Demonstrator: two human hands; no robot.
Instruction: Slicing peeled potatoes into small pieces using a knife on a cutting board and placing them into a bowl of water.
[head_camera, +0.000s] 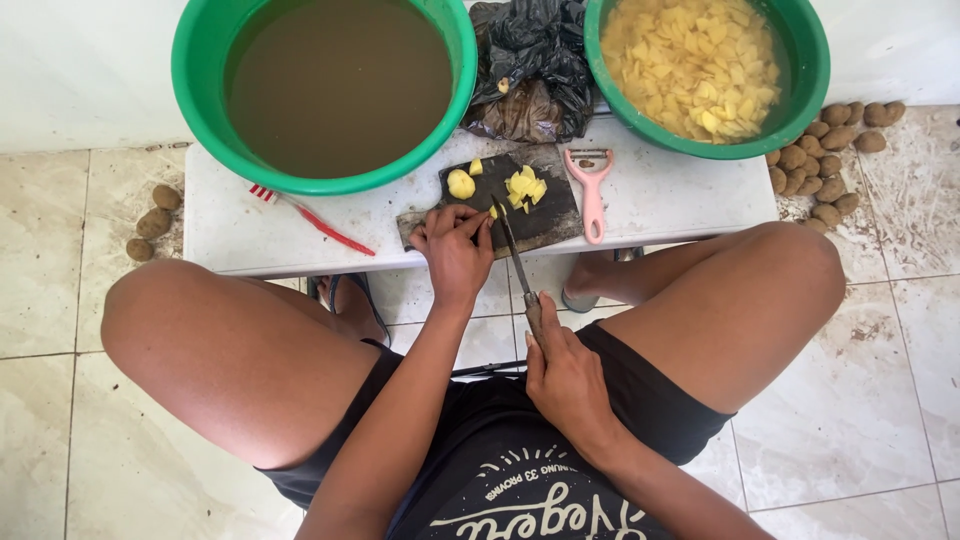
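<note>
My left hand (454, 247) rests on the near edge of a dark cutting board (545, 222), fingers curled down over a small piece of potato. My right hand (565, 375) grips the handle of a long knife (513, 255) whose blade reaches onto the board beside the left fingers. On the board lie a peeled potato half (460, 184) and a heap of yellow potato slices (524, 187).
A low white table (250, 225) carries a green basin of murky water (335, 85), a green basin of cut potato (700, 65), a black plastic bag (528, 70), a pink peeler (592, 190) and a red toothbrush (315, 222). Unpeeled potatoes lie on the tiled floor at right (825, 155) and left (152, 222).
</note>
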